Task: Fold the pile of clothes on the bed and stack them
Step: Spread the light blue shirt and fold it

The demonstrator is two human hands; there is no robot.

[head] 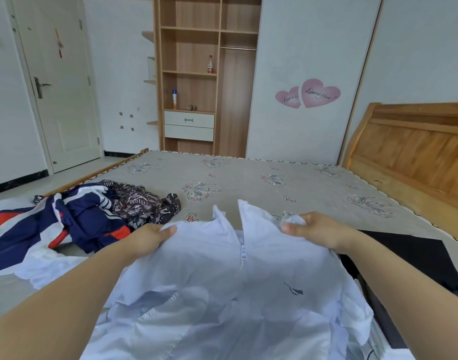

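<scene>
A pale blue zip-front jacket (248, 276) is held up in front of me over the near edge of the bed (248, 178), collar upward and zipper facing me. My left hand (147, 240) grips its left shoulder, thumb on top of the fabric. Bunched fabric at the right shoulder is gripped by my right hand (316, 229). At the left of the bed lies a pile of clothes: a navy, white and red jacket (74, 222) and a dark patterned garment (144, 203).
A folded black garment (394, 255) lies on the bed at the right, partly behind my right arm. The wooden headboard (415, 152) stands at the far right. An open wooden wardrobe (204, 74) and a white door (59, 81) are beyond the bed.
</scene>
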